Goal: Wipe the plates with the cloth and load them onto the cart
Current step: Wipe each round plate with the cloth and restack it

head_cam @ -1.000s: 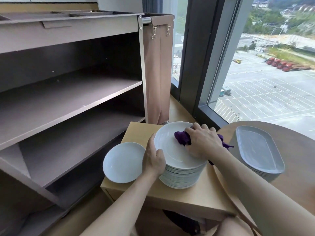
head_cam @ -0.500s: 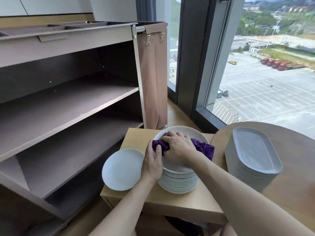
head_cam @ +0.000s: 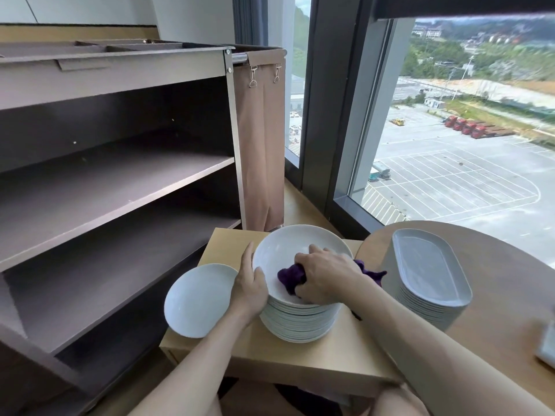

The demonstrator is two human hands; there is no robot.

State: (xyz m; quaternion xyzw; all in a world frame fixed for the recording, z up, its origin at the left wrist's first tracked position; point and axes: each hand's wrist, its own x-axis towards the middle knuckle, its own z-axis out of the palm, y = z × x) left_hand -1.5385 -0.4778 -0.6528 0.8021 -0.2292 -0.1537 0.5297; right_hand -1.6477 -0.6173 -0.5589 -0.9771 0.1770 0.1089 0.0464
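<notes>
A tall stack of round white plates (head_cam: 297, 321) stands on a small wooden table (head_cam: 300, 358). My right hand (head_cam: 326, 279) grips a purple cloth (head_cam: 289, 276) and presses it onto the top plate (head_cam: 285, 244). My left hand (head_cam: 250, 285) holds that top plate by its left rim. A single white plate (head_cam: 196, 300) lies to the left of the stack. The brown cart (head_cam: 120, 190) with bare shelves stands at the left.
A stack of grey oval platters (head_cam: 429, 277) sits on a round wooden table (head_cam: 510, 295) at the right. A tan fabric bag (head_cam: 261, 139) hangs on the cart's end. Large windows rise behind. A pale object (head_cam: 546, 343) lies at the right edge.
My right hand has slid the cloth from the plate's right side across to the left and back towards the near middle. My left hand stays on the rim.
</notes>
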